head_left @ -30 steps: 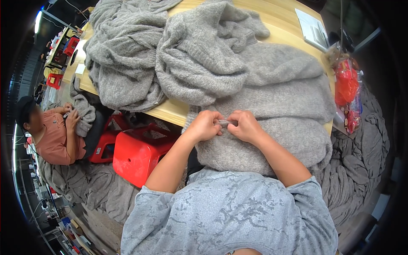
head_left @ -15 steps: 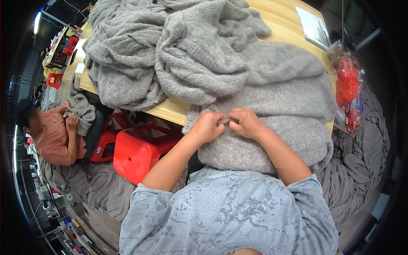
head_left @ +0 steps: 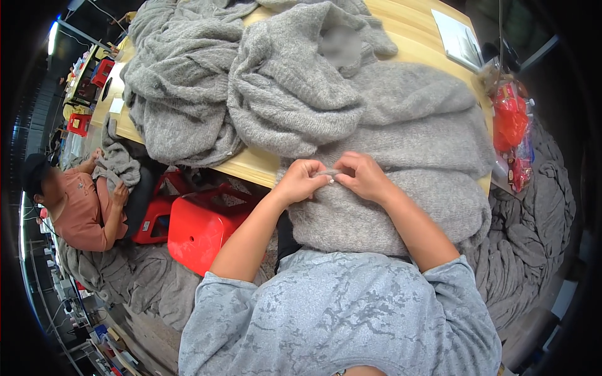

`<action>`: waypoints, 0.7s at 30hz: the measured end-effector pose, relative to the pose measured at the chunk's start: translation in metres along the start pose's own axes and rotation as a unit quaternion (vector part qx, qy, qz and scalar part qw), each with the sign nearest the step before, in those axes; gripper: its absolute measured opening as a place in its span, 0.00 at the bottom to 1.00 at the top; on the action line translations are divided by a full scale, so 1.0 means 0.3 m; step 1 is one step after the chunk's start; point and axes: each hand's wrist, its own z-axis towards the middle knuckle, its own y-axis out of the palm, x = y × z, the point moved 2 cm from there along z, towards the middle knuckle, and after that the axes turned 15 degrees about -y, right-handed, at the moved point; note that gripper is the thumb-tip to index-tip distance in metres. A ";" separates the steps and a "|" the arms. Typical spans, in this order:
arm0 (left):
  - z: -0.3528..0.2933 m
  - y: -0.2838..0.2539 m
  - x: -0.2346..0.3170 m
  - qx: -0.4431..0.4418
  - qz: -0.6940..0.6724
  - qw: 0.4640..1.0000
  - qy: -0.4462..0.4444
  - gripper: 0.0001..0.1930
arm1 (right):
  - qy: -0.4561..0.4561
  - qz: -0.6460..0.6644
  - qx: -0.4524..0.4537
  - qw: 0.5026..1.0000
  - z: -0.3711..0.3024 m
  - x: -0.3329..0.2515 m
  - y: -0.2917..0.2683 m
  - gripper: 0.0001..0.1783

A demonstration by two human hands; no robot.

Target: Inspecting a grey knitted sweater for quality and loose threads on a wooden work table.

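A grey knitted garment (head_left: pixel 401 207) lies in thick folds over the table's near edge and reaches down in front of me. My left hand (head_left: pixel 300 183) is closed in a pinch on a narrow edge of this knit. Close beside it, my right hand (head_left: pixel 364 178) pinches the same edge, thumb against fingers. A short strip of grey knit spans the gap between both sets of fingertips. By the left thumb tip shows a tiny whitish bit (head_left: pixel 330 180), too small to name.
Heaped grey knitwear (head_left: pixel 282 81) covers much of the wooden table (head_left: pixel 411 34). White papers (head_left: pixel 456 36) lie at its far right, near red plastic bags (head_left: pixel 511 122). Red stools (head_left: pixel 197 232) stand at left, where a seated person (head_left: pixel 81 200) handles grey knit. More knitwear (head_left: pixel 527 250) piles at right.
My fingers have shifted on the knit edge; the right fingers have lifted slightly and the whitish bit now shows by the left thumb. At left, the seated person's near hand has moved lower.
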 end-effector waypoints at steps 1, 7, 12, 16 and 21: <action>0.002 -0.003 -0.005 0.017 -0.033 0.999 0.001 0.05 | 0.000 0.000 0.002 1.000 -0.008 -0.017 -0.007 0.09; -0.040 0.003 -0.001 0.040 -0.036 0.998 0.035 0.12 | -0.018 -0.184 0.083 0.979 -0.175 -0.052 -0.148 0.14; -0.105 0.096 0.129 0.259 0.241 0.906 0.233 0.17 | -0.045 -0.275 0.067 0.958 -0.240 -0.052 -0.140 0.15; -0.089 0.214 0.202 0.216 0.349 0.860 0.303 0.15 | -0.022 -0.276 0.061 0.959 -0.230 -0.046 -0.113 0.16; -0.006 0.243 0.152 0.191 0.412 0.869 0.198 0.12 | 0.003 -0.253 0.061 0.966 -0.243 -0.030 -0.110 0.14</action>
